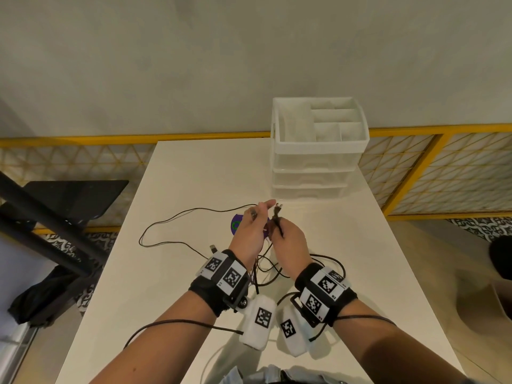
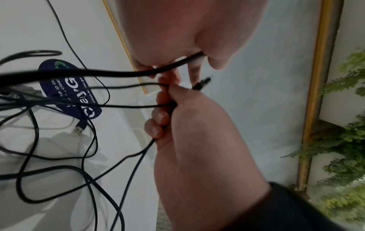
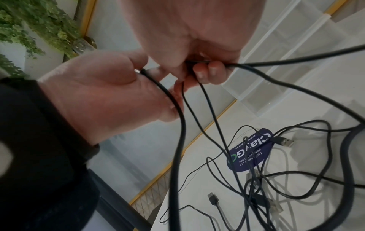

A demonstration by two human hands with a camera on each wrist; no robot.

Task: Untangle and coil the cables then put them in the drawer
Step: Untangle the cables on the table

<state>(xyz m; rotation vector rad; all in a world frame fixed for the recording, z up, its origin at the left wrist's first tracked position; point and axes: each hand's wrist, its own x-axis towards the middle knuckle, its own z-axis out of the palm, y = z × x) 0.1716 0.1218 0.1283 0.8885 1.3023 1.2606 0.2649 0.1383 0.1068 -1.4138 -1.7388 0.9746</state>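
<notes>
At center frame, the left hand (image 1: pixel 250 231) and right hand (image 1: pixel 291 239) each pinch tangled black cables (image 1: pixel 177 234) above the white table (image 1: pixel 360 245).

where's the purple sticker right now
In the head view the purple sticker lies flat on the white table, mostly hidden behind the raised left hand, under the tangled black cables and nearer than the drawer unit.

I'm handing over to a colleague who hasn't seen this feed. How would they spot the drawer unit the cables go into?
Start at the white table and look to its far right corner, by the yellow railing. There stands the drawer unit: a translucent white plastic stack with a divided tray on top, the only box on the table.
</notes>
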